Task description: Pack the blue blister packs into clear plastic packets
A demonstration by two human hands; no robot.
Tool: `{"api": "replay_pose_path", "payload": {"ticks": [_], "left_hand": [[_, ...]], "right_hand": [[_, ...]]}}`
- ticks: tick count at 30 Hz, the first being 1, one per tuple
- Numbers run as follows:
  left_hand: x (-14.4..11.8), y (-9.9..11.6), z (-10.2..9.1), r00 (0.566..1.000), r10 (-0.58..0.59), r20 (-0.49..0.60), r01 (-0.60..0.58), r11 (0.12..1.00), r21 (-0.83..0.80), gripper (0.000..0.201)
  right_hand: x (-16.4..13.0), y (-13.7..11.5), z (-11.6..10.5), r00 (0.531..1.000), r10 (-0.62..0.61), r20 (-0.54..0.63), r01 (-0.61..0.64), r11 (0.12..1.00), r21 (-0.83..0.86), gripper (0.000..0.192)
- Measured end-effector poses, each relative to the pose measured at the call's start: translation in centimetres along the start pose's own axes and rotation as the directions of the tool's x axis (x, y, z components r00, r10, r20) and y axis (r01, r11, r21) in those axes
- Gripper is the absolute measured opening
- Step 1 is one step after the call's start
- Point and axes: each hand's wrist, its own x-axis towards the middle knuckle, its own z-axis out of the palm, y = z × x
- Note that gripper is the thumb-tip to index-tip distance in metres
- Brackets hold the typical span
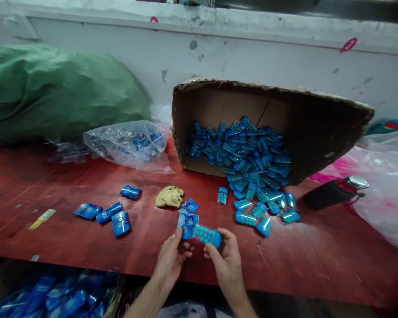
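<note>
My left hand [172, 258] pinches a small blue printed sleeve [186, 226] at the near edge of the red table [318, 256]. My right hand [227, 260] grips a blue plastic pack with round bumps [208, 235], its left end at the mouth of the sleeve. Another blue sleeve [189, 206] lies just beyond my hands. A tipped cardboard box [311, 128] behind spills many blue packs [252, 176] onto the table.
Several finished blue packets [109, 214] lie left of my hands, beside a tan crumpled rag [170, 196]. A clear bag [132, 143] and green sack [53, 88] sit at back left. A black bottle [334, 192] lies right. Blue packets [53, 300] fill a bin below.
</note>
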Motion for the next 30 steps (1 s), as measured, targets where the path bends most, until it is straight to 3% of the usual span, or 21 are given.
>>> {"api": "replay_pose_path", "payload": {"ticks": [4, 13, 23, 26, 30], "left_hand": [[0.0, 0.1, 0.1, 1.0, 0.015, 0.004, -0.015, 1.0, -0.001, 0.032], [-0.3, 0.2, 0.4, 0.999, 0.032, 0.028, -0.032, 0.999, -0.014, 0.029], [-0.2, 1.0, 0.4, 0.989, 0.093, 0.114, -0.086, 0.994, -0.066, 0.026], [0.1, 1.3, 0.4, 0.981, 0.121, 0.151, -0.109, 0.99, -0.09, 0.024], [0.6, 1.6, 0.1, 0.977, 0.147, 0.157, -0.128, 0.984, -0.126, 0.023]], "right_hand": [[0.3, -0.3, -0.1, 0.995, -0.059, -0.086, 0.064, 0.996, 0.063, 0.034], [-0.5, 2.4, -0.3, 0.99, -0.135, -0.044, 0.13, 0.985, -0.114, 0.034], [-0.4, 3.2, -0.7, 0.968, -0.249, -0.034, 0.234, 0.943, -0.237, 0.032], [-0.4, 2.8, -0.4, 0.971, -0.237, -0.031, 0.228, 0.956, -0.183, 0.032], [-0.3, 1.5, 0.4, 0.997, -0.078, 0.02, 0.077, 0.996, 0.042, 0.028]]}}
